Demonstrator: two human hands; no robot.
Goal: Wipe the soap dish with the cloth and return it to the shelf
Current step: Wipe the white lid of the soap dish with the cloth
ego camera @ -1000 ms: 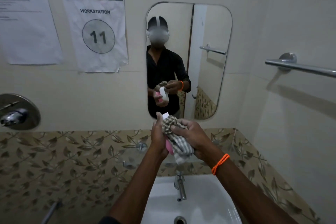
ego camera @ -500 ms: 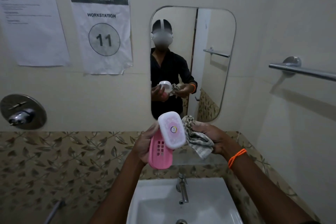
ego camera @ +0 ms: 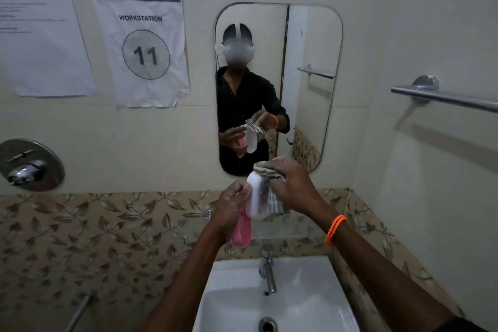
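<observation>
Soap dish [ego camera: 255,198] sits between my two hands above the basin [ego camera: 310,302], its white lid turned edge-on to me and its pink base [ego camera: 242,232] hanging below my left hand [ego camera: 232,203], whose fingers are curled round the base. My right hand [ego camera: 293,186] grips the checked cloth [ego camera: 269,174] and presses it against the lid's far side, so most of the cloth is hidden behind the dish and my fingers; I cannot make out the lid's printed design from this angle. An orange beaded band [ego camera: 335,229] circles my right wrist. Nearest me, the basin is cut off by the lower edge, with its drain [ego camera: 267,324] and the chrome tap [ego camera: 268,272] just behind. My forearms cover much of the glass shelf [ego camera: 296,232] under the dish. Further back runs the leaf-patterned tile band [ego camera: 80,229], a round wall valve [ego camera: 29,164] at left and a towel rail [ego camera: 444,96] at right. On the wall, the mirror [ego camera: 310,75] reflects me holding the dish. Beside it a sheet [ego camera: 142,43] reads "WORKSTATION 11"; its dark header is hard to read. Another paper [ego camera: 40,29], cut off at left, is too blurred to read.
</observation>
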